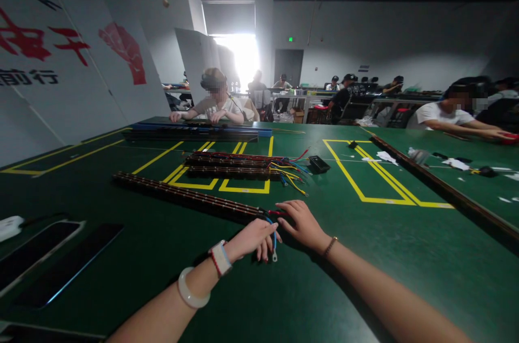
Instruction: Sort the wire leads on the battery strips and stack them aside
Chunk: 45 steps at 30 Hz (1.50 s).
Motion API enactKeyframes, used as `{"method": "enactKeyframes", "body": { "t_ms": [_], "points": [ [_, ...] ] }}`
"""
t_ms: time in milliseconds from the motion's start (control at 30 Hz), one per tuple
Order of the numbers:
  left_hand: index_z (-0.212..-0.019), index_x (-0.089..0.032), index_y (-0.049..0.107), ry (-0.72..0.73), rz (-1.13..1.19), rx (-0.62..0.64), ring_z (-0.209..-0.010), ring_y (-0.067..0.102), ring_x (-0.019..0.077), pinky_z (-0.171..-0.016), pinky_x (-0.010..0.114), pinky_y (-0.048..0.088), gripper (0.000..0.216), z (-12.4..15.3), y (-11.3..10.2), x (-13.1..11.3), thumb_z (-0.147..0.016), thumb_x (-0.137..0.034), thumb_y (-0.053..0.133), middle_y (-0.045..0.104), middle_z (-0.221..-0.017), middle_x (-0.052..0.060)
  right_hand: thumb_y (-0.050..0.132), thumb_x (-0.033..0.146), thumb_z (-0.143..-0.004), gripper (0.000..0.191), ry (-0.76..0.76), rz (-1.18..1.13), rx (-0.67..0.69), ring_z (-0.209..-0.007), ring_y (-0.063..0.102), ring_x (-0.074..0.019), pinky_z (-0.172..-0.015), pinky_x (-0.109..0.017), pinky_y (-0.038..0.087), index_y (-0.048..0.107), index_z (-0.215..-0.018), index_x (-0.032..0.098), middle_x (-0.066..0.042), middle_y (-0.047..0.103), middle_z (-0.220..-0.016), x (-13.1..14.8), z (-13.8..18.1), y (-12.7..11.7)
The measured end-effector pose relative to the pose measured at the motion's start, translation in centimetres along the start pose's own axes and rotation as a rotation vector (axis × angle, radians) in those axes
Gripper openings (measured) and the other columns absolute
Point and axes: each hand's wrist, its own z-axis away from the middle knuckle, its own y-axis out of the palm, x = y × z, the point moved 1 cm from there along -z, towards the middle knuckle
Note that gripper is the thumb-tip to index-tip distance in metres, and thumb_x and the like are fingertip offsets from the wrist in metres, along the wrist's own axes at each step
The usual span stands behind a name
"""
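Observation:
A long dark bar with copper-coloured strips [190, 193] lies aslant on the green table, its near right end at my hands. From that end come a blue wire [274, 235] with a metal ring terminal [274, 257] and a short red wire [276, 213]. My left hand [255, 239] is closed, with its thumb across the blue wire, and the terminal hangs below the fingers. My right hand [303, 226] pinches around the red wire from the right side. Its fingertips partly hide that wire's end.
Behind lie similar bars [227, 162] with coloured wires [294, 170] and a small black box [319, 163]. Another long bar [446, 186] runs along the right. Two dark phone-like panels [68, 264] lie at left. A co-worker [219, 97] sits across the green table [344, 289].

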Motion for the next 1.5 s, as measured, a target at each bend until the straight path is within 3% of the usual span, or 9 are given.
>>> {"method": "enactKeyframes", "body": {
  "t_ms": [233,300,433,600,800,967,1167,1367,1500],
  "points": [
    [-0.079,-0.013,0.05,0.027,0.093,-0.088,-0.037,0.056,0.0107,-0.032,0.017,0.029,0.05,-0.5,0.0,0.9,-0.084,-0.062,0.04,0.064,-0.061,0.005,0.069,0.043,-0.067,0.079,0.004,-0.005,0.099,-0.121,0.04,-0.0306,-0.104,-0.05,0.028,0.039,-0.135,0.018,-0.016,0.046,-0.129,2.9,0.9,0.6],
    [-0.078,-0.013,0.051,0.037,0.091,-0.093,-0.036,0.055,0.0102,-0.032,0.017,0.028,0.05,-0.5,0.0,0.8,-0.084,-0.062,0.042,0.063,-0.058,0.004,0.069,0.042,-0.066,0.075,0.033,0.023,0.083,-0.12,0.04,-0.0316,-0.103,-0.051,0.028,0.041,-0.132,0.017,-0.016,0.046,-0.127,3.3,1.1,1.0],
    [-0.076,-0.014,0.052,0.037,0.109,-0.099,-0.037,0.056,0.0102,-0.031,0.017,0.028,0.048,-0.5,0.0,0.9,-0.083,-0.061,0.045,0.06,-0.055,0.001,0.068,0.036,-0.07,0.046,0.104,0.107,0.078,-0.113,0.043,-0.03,-0.101,-0.05,0.032,0.053,-0.111,0.018,-0.014,0.05,-0.117,3.5,1.3,1.2],
    [-0.074,-0.014,0.051,0.057,0.138,-0.121,-0.038,0.056,0.0114,-0.032,0.017,0.028,0.045,-0.5,0.0,1.1,-0.083,-0.057,0.045,0.054,-0.047,-0.002,0.066,0.035,-0.075,0.032,0.018,0.162,0.146,-0.113,0.043,-0.0279,-0.103,-0.049,0.03,0.057,-0.1,0.019,-0.013,0.05,-0.118,3.3,1.0,0.2],
    [-0.083,-0.01,0.055,0.049,0.142,-0.09,-0.042,0.059,0.0118,-0.032,0.017,0.03,0.048,-0.4,0.0,0.7,-0.083,-0.055,0.041,0.065,-0.068,0.008,0.069,0.02,-0.069,0.046,-0.021,0.157,0.292,-0.122,0.037,-0.0289,-0.105,-0.05,0.028,0.058,-0.114,0.02,-0.013,0.045,-0.13,2.5,0.2,-1.4],
    [-0.091,-0.007,0.059,0.038,0.159,-0.069,-0.044,0.06,0.0122,-0.033,0.016,0.029,0.048,-0.6,-0.1,0.8,-0.084,-0.051,0.041,0.065,-0.067,0.008,0.057,0.005,-0.075,0.046,-0.105,0.212,0.298,-0.126,0.036,-0.0257,-0.109,-0.048,0.025,0.058,-0.118,0.021,-0.01,0.048,-0.131,1.9,-0.3,-1.6],
    [-0.083,-0.008,0.06,0.041,0.161,-0.062,-0.042,0.058,0.0098,-0.032,0.016,0.028,0.038,-1.0,-0.2,1.4,-0.085,-0.043,0.044,0.066,-0.066,0.007,0.052,0.0,-0.074,0.044,-0.23,0.201,0.31,-0.129,0.037,-0.0243,-0.111,-0.046,0.023,0.062,-0.113,0.019,-0.009,0.056,-0.122,1.5,-0.6,-1.4],
    [-0.079,-0.008,0.061,-0.014,0.149,-0.017,-0.041,0.059,0.0097,-0.031,0.015,0.029,0.042,-0.8,-0.1,1.0,-0.086,-0.045,0.043,0.066,-0.066,0.008,0.059,0.006,-0.07,0.065,-0.045,0.02,0.26,-0.126,0.04,-0.0244,-0.104,-0.042,0.033,0.045,-0.132,0.019,-0.013,0.048,-0.132,0.8,-0.1,-1.1],
    [-0.083,-0.008,0.062,-0.042,0.196,-0.001,-0.045,0.061,0.0112,-0.034,0.016,0.033,0.039,-0.3,0.1,0.4,-0.086,-0.043,0.046,0.067,-0.07,0.01,0.069,0.019,-0.069,0.066,0.176,-0.001,0.229,-0.111,0.05,-0.0256,-0.093,-0.04,0.04,0.047,-0.131,0.017,-0.013,0.056,-0.117,-0.2,0.0,-0.3]
  ]
}}
